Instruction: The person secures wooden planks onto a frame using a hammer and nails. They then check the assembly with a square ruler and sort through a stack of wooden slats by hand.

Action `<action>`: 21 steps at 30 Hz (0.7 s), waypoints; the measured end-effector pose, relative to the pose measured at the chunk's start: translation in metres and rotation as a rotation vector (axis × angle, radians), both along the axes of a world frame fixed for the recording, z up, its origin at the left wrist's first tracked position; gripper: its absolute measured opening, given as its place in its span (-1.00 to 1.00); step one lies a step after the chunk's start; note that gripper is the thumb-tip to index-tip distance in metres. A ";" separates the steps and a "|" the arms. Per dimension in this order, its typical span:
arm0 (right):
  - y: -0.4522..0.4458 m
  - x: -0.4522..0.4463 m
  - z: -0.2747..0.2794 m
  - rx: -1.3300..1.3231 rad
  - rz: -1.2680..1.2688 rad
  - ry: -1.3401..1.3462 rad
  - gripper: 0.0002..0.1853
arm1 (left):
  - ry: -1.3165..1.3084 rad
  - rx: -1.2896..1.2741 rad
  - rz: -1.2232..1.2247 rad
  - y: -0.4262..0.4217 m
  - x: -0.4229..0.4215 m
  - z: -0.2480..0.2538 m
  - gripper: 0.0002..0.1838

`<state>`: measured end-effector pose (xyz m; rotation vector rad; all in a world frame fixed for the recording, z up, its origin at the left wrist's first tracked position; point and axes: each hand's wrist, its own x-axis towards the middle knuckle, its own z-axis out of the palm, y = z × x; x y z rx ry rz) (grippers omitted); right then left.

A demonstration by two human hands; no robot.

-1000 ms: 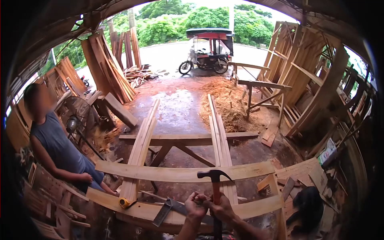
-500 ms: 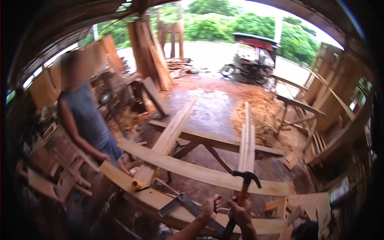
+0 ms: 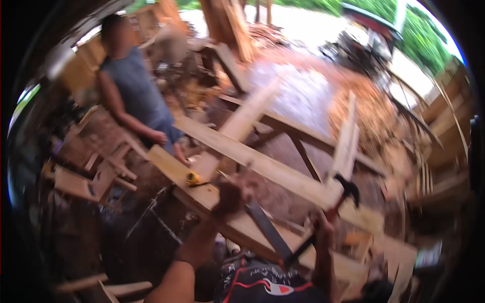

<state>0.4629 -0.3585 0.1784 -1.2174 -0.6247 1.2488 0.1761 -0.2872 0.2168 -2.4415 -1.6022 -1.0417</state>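
My right hand point(image 3: 322, 226) is wrapped round the handle of a claw hammer point(image 3: 348, 190), its head raised over the boards at the right. Reaching out over the near board point(image 3: 169, 164), my left hand point(image 3: 233, 196) is smeared by motion, so its fingers and anything in them cannot be made out. Just left of it a yellow tape measure point(image 3: 192, 178) lies on that board. A dark metal square point(image 3: 268, 227) rests on the same board between my two hands, partly hidden by my left hand.
A person in a grey sleeveless shirt point(image 3: 134, 86) stands at the left, near wooden chair-like pieces point(image 3: 103, 177). A long board point(image 3: 262, 164) crosses two lengthwise planks point(image 3: 252, 108) over a trestle. Wood shavings point(image 3: 361, 111) and a motor tricycle point(image 3: 366, 38) are beyond.
The view has swung left and down, bringing my shirt into sight. My left hand has moved away from my right hand toward the tape measure. The hammer stays in my right hand.
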 end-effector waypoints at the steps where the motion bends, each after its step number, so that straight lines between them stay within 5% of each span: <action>1: 0.009 -0.008 -0.014 0.020 -0.093 0.003 -0.81 | -0.195 0.031 -0.049 0.004 0.009 -0.001 -0.54; 8: 0.077 -0.053 -0.042 0.212 -0.159 0.714 -0.78 | -0.002 0.006 -0.046 -0.015 0.064 0.050 -0.56; 16: 0.079 -0.087 -0.034 0.192 -0.243 0.765 -0.85 | 0.069 -0.017 -0.069 -0.016 0.071 0.046 -0.59; 18: 0.078 -0.086 -0.041 0.185 -0.200 0.589 -0.82 | 0.091 -0.007 -0.047 -0.020 0.072 0.051 -0.62; 19: 0.072 -0.076 -0.067 0.321 -0.035 -0.240 -0.61 | 0.075 -0.014 -0.119 -0.018 0.069 0.048 -0.63; 20: 0.068 -0.077 -0.053 0.269 -0.040 0.140 -0.42 | 0.070 -0.012 -0.163 -0.015 0.062 0.038 -0.63; 21: 0.060 -0.072 -0.043 0.482 0.087 -0.186 -0.42 | 0.208 0.035 -0.166 -0.010 0.057 0.023 -0.40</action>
